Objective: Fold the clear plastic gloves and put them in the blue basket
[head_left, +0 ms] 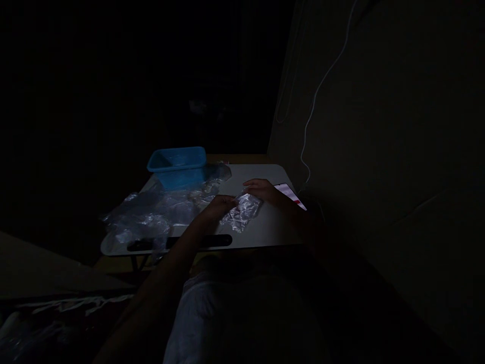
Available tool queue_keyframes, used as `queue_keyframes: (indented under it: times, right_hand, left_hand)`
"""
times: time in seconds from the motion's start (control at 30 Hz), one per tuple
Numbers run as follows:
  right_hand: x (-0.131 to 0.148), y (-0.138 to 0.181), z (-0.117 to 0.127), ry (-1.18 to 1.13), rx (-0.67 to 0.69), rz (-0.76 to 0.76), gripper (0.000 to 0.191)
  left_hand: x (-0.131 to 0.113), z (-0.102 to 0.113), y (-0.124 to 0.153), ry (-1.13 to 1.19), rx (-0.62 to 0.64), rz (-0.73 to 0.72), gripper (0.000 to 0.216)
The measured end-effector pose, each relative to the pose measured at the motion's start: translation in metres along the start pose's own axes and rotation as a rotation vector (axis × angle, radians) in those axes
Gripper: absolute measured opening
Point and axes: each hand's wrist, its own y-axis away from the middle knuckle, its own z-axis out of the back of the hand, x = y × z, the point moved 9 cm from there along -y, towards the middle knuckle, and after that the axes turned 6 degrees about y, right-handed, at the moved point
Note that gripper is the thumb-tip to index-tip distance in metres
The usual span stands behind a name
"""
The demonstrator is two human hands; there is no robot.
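A crinkled clear plastic bag (242, 213) lies over the right half of the white folding table, catching the light. My left hand (222, 206) grips its left edge, fingers closed on the film. At its top right edge is my right hand (262, 189), bent over the plastic with the fingers closed against it. Dim light hides the exact fingertip contact and whether anything is inside the bag. More loose clear plastic bags (146, 217) are heaped on the left of the table, reaching close to my left forearm.
A blue plastic basket (182, 174) stands at the table's (271, 230) back left. Beside my right wrist lies a phone (290, 196) with a lit screen. A dark slot runs along the front edge. A white cable (314, 96) hangs down the right wall.
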Motion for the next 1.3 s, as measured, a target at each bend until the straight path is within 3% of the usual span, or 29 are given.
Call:
queue_keyframes:
  times: [0.07, 0.23, 0.33, 0.43, 0.6, 0.77, 0.93, 1.17, 1.3]
  right_hand:
    - [-0.013, 0.004, 0.004, -0.115, -0.035, -0.044, 0.025]
    - [-0.048, 0.008, -0.01, -0.296, 0.036, -0.098, 0.03]
    - [-0.061, 0.003, -0.007, -0.269, -0.093, -0.131, 0.032]
    - [-0.063, -0.001, -0.007, -0.213, -0.148, -0.154, 0.031]
    - [-0.054, 0.003, -0.008, -0.129, -0.095, -0.128, 0.031]
    - [-0.046, 0.01, -0.003, -0.084, -0.126, -0.069, 0.029]
    - [-0.049, 0.008, -0.009, 0.009, -0.099, -0.087, 0.03]
    - [-0.045, 0.012, -0.004, 0.059, -0.118, -0.057, 0.029]
    - [-0.048, 0.012, -0.003, -0.048, -0.127, -0.04, 0.033]
  left_hand:
    - [0.006, 0.007, -0.006, 0.087, -0.073, -0.035, 0.029]
    - [0.021, 0.025, -0.024, 0.127, -0.251, -0.098, 0.032]
    - [0.025, 0.029, -0.028, 0.124, -0.289, -0.122, 0.033]
    - [0.025, 0.026, -0.03, 0.183, -0.246, -0.127, 0.034]
    - [0.02, 0.027, -0.03, 0.314, -0.224, -0.15, 0.032]
    - [0.02, 0.028, -0.026, 0.3, -0.263, -0.129, 0.027]
    - [0.017, 0.03, -0.025, 0.262, -0.263, -0.199, 0.03]
    - [0.024, 0.017, -0.024, 0.186, -0.115, -0.113, 0.034]
    - [0.018, 0.018, -0.018, 0.093, -0.137, -0.111, 0.031]
